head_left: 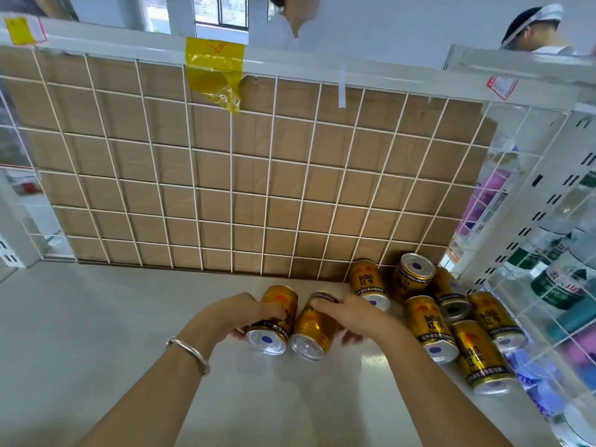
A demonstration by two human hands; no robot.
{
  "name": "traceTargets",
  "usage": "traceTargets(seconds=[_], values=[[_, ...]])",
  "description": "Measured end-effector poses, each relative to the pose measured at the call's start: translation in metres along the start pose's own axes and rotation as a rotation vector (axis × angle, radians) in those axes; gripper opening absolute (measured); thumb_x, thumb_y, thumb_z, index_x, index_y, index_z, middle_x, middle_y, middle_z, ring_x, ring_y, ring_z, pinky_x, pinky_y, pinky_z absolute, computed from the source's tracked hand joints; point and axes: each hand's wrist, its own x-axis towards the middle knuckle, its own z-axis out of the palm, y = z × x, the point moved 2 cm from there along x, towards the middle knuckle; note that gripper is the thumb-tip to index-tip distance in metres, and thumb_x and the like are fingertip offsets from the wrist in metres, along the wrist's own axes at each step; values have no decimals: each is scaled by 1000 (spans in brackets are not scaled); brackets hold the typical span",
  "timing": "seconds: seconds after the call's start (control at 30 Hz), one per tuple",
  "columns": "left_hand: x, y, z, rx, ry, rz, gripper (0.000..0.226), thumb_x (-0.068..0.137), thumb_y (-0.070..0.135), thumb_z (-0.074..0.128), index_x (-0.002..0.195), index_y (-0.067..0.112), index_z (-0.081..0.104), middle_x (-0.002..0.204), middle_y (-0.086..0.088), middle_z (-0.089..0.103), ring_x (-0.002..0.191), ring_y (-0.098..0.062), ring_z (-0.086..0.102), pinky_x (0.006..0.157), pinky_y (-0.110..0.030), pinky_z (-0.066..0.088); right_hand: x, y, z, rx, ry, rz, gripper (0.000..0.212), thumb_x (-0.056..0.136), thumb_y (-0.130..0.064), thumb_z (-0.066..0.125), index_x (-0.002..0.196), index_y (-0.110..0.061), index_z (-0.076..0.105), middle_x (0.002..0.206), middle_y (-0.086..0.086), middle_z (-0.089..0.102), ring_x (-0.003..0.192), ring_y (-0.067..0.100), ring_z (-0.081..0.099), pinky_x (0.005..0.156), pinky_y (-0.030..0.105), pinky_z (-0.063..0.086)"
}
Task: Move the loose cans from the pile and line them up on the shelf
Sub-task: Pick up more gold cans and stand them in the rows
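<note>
Your left hand [237, 312] is gripping one gold can [282, 301] and your right hand [358, 314] is gripping a second can [314, 330], side by side at bottom middle, with the pile [432, 321] lying on the shelf [96, 317] at lower right.

The white shelf [96, 317] bears gold cans lying on their sides. The left can [283, 301] and right can [314, 327] lie side by side near the middle, ends toward the front edge. A pile [425, 321] of six crowds the back right corner, spreading along the right edge
</note>
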Motion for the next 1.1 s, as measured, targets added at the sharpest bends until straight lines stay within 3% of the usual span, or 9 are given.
traceTargets(seconds=[0.07,0.17,0.23,0.33,0.43,0.57,0.73,0.9,1.1], values=[[-3,-4,0,12,1,-6,46,82,49,61,105,10,59,100,-9,69,83,-19,64,77,-25,54,-10,-6,-7,-254,-32,75,65,83,-71,43,95,-7,51,71,9,67,49,14,62,52,21,50],[-6,-7,0,44,2,-21,48,83,50,59,110,10,55,105,-11,68,92,-22,66,82,-29,56,-22,-17,-14,-599,58,5,61,84,-71,40,87,-11,57,77,5,67,64,16,61,69,28,52],[-7,-6,1,90,10,-19,51,83,52,58,113,12,52,107,-9,66,97,-22,65,85,-31,56,-26,-25,-15,-742,157,-198,54,85,-64,48,113,-20,57,99,-1,60,95,18,58,81,32,48],[-9,0,1,199,58,8,53,82,54,56,114,12,50,104,-6,59,99,-22,58,86,-30,52,-31,-33,-8,-749,-69,-468,67,85,-42,62,144,-29,33,145,-1,37,132,22,36,104,37,39],[-9,6,6,243,69,25,56,76,59,61,107,14,50,100,-4,59,96,-21,59,83,-29,52,-32,-27,-5,-758,-320,-437,73,82,-37,69,144,-34,31,144,-5,42,130,20,42,104,35,42],[-12,10,17,216,73,35,58,73,61,65,105,14,50,96,-4,59,89,-18,59,76,-25,50,-33,-10,-6,-872,-232,-177,77,69,-70,64,130,-25,48,123,-1,56,110,19,55,94,33,48],[-25,0,13,111,68,8,67,72,58,68,117,11,52,104,-6,62,93,-18,61,79,-25,50,-29,19,3,-636,64,-132,75,77,-83,31,113,-21,53,98,-1,59,92,13,61,86,29,49],[-35,-15,23,-107,4,53,53,69,49,76,104,13,60,97,-4,69,92,-17,65,87,-28,54,-38,37,9,-208,-203,-161,74,76,-54,69,136,-26,34,126,-3,51,112,15,52,98,28,45],[-42,-23,39,-456,-28,112,56,68,39,81,109,6,62,103,-10,71,98,-22,68,94,-37,52,-39,35,5,11,-327,-164,41,74,-31,78,105,-28,51,103,-6,62,94,10,59,78,20,51]])
